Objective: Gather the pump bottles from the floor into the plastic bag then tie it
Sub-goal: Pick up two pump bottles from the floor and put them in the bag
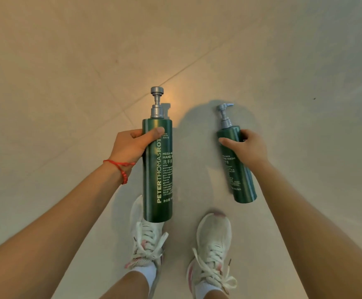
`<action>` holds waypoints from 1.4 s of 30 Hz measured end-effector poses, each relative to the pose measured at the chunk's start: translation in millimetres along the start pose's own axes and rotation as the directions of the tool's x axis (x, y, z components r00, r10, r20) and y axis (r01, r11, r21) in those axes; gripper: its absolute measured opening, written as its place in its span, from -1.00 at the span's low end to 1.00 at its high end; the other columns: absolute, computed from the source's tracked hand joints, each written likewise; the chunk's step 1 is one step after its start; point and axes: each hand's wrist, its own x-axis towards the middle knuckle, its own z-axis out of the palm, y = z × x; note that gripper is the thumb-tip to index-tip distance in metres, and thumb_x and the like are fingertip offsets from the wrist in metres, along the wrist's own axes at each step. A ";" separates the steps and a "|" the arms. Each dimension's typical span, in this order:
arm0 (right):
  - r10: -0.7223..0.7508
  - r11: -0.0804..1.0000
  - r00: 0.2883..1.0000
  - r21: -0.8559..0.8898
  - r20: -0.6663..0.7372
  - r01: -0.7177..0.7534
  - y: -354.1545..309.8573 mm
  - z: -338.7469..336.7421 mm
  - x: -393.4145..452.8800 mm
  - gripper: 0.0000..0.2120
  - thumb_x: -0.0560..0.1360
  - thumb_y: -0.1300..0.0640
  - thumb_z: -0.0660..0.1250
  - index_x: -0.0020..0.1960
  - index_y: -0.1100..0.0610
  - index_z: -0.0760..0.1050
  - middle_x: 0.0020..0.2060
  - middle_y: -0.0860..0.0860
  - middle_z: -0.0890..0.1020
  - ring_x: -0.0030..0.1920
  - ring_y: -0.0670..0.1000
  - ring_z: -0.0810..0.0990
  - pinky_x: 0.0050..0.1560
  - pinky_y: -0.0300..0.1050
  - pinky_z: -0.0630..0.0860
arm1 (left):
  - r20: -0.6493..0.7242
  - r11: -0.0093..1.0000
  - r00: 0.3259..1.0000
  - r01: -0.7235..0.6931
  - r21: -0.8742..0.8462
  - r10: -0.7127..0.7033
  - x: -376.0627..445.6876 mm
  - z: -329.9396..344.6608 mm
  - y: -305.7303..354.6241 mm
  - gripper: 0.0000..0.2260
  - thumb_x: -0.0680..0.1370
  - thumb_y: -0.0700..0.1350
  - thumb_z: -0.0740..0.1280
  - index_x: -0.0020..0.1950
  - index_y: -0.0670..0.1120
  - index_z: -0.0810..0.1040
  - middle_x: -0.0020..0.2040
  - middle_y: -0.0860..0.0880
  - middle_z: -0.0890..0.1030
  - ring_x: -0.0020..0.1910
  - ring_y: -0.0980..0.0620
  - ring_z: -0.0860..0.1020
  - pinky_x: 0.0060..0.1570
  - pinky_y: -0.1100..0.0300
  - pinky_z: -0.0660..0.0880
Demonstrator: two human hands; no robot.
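**Two pump bottles in hand; bag not in view**

Nearest the camera, two white laced trainers [212,251] stand on the pale tiled floor [68,83], with bare forearms reaching forward on either side.

The left hand [130,147], with a red cord bracelet [121,169] at the wrist, is wrapped round the upper body of the larger green bottle [157,169], thumb across the front near the shoulder. The bottle is held off the floor, its base over the left shoe.

The right hand [248,147] is closed round the upper part of the second green bottle [237,169], fingers curled over its far side, thumb on the near side. Its pump [225,113] points away from the wearer. Whether this bottle is clear of the floor I cannot tell.

Beyond the pumps there is bare tile only (no plastic bag shows anywhere in this view).

Assessment: gathering is under way; bagging and tying are not yet done. Recommended practice for the step in hand: keep both grips on the bottle bodies, not the pump necks, which could depress or leak. Locate the bag before releasing either hand, then lower the bottles in base first, one at a time, so the pumps do not snag the bag mouth.
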 end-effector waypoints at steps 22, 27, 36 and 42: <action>0.018 0.700 0.992 0.710 -0.122 0.075 -197.1 -276.6 -353.8 -0.89 0.33 0.01 0.44 -0.23 0.05 0.63 -0.31 -0.03 0.68 -0.28 -0.05 0.63 -0.18 -0.17 0.57 | 0.195 0.970 0.956 -0.235 0.062 0.219 -331.1 -28.2 292.5 -0.92 0.38 -0.08 0.43 -0.32 -0.03 0.61 -0.48 0.12 0.64 -0.45 0.22 0.58 -0.44 0.42 0.48; 0.057 0.632 0.975 0.764 -0.216 0.133 -226.5 -349.9 -438.2 -0.85 0.34 0.02 0.44 -0.22 0.10 0.63 -0.35 -0.02 0.67 -0.31 -0.04 0.61 -0.21 -0.16 0.54 | 0.244 0.945 0.921 -0.324 0.041 0.305 -413.3 -15.9 361.5 -0.92 0.38 -0.14 0.44 -0.32 -0.02 0.62 -0.49 0.13 0.64 -0.48 0.23 0.57 -0.47 0.44 0.45; 0.158 0.523 0.904 0.810 -0.397 0.264 -217.1 -430.8 -522.1 -0.83 0.33 0.00 0.44 -0.17 0.09 0.62 -0.36 -0.05 0.68 -0.34 -0.11 0.62 -0.31 -0.25 0.52 | 0.432 0.897 0.827 -0.434 0.083 0.360 -503.5 51.3 434.7 -0.92 0.37 -0.14 0.45 -0.32 -0.03 0.63 -0.48 0.11 0.65 -0.46 0.22 0.58 -0.46 0.42 0.46; 0.300 0.429 0.819 0.836 -0.488 0.341 -173.2 -509.9 -534.4 -0.82 0.31 -0.03 0.45 -0.17 0.05 0.62 -0.35 -0.09 0.70 -0.30 -0.09 0.64 -0.21 -0.16 0.48 | 0.532 0.846 0.768 -0.508 0.165 0.357 -531.4 131.0 482.3 -0.94 0.38 -0.13 0.45 -0.29 -0.04 0.62 -0.48 0.13 0.65 -0.45 0.23 0.58 -0.46 0.42 0.46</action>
